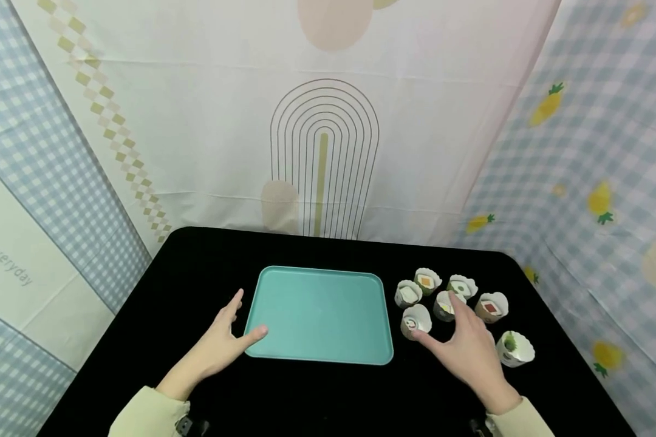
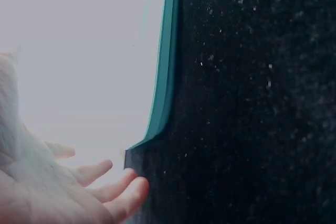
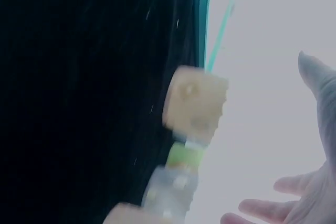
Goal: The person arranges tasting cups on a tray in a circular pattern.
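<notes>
My left hand (image 1: pixel 221 343) hovers at the near left corner of a turquoise tray (image 1: pixel 319 315), fingers extended, thumb over the rim, holding nothing. In the left wrist view the fingers (image 2: pixel 126 195) look relaxed near the tray's edge. At the right, my right hand (image 1: pixel 470 352) is spread over a group of paper baking cups with wavy rims. Its thumb overlaps a cup with a smiley face inside (image 1: pixel 418 315); its index finger partly hides a grey cup (image 1: pixel 443 309). The right wrist view shows blurred cups (image 3: pixel 194 103) apart from the palm.
Around the right hand stand other cups: a white one (image 1: pixel 407 294), one with an orange square (image 1: pixel 427 281), one with a dark round mark (image 1: pixel 462 286), one with a red square (image 1: pixel 492 307) and one with green inside (image 1: pixel 515 348). Curtains (image 1: pixel 213 152) hang behind the black table (image 1: pixel 208 255).
</notes>
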Available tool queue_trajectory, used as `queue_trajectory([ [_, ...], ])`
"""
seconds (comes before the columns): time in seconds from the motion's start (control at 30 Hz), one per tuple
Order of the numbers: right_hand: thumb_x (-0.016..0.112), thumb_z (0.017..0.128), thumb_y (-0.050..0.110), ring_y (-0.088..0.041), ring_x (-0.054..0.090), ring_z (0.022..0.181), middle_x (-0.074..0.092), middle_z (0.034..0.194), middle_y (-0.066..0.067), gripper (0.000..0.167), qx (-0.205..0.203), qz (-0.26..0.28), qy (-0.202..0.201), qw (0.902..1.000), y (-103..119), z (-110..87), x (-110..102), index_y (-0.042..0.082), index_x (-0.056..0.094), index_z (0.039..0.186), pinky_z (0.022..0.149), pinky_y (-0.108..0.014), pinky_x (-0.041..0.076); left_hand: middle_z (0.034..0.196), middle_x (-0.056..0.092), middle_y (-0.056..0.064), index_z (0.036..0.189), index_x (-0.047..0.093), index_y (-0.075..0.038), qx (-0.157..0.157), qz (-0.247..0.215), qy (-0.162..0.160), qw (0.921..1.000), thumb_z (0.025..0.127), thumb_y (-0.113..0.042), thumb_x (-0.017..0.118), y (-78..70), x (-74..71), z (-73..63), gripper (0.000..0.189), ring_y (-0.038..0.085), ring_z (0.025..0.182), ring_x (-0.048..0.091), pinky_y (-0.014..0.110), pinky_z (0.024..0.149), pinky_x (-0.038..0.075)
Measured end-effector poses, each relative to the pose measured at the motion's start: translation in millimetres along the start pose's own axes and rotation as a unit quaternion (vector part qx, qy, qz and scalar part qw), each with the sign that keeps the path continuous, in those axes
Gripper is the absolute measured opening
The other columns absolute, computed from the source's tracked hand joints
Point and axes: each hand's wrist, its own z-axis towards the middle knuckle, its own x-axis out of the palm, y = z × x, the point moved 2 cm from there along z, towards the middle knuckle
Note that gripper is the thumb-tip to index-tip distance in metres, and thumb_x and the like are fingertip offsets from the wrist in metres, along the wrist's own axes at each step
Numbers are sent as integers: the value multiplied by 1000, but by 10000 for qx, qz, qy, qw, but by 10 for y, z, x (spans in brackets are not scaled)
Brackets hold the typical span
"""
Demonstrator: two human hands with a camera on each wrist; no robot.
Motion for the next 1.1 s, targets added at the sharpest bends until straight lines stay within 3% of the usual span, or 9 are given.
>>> queue_trajectory([
  [0.27,71,76,65,-52,40,118,42,136,-32,109,403,379,-6,9985,-324,-39,-188,-2,27,150,91,-64,32,153,24,21,157,4,-18,-426,-1074,285,9929,90,-53,61,105,-42,81,95,43,132,37,58,96,41],
  [0.53,68,77,66,-53,31,127,27,147,-32,114,974,891,728,9886,-511,-91,-239,5,12,156,92,-64,34,151,27,22,157,7,-16,-745,-1752,480,9805,88,-50,67,210,-51,146,98,37,127,45,56,97,41],
  [0.7,69,77,65,-51,32,128,28,147,-31,114,1173,1042,831,9841,-541,-111,-245,5,13,155,91,-63,35,147,31,25,157,10,-14,-857,-2080,528,9729,88,-46,68,272,-54,185,96,32,118,54,48,97,44],
  [0.83,70,77,64,-50,33,129,28,147,-33,114,1252,1153,937,9809,-552,-124,-211,2,13,155,90,-63,38,146,31,23,156,14,-14,-824,-2214,688,9692,88,-45,68,320,-76,192,92,30,120,51,46,98,45],
  [1.1,68,78,66,-56,32,125,20,146,-39,122,1728,1078,1352,9697,-648,-166,-131,-2,0,154,88,-64,38,134,40,14,150,36,-13,-914,-2232,802,9672,85,-46,72,346,-75,226,82,23,114,53,37,96,46],
])
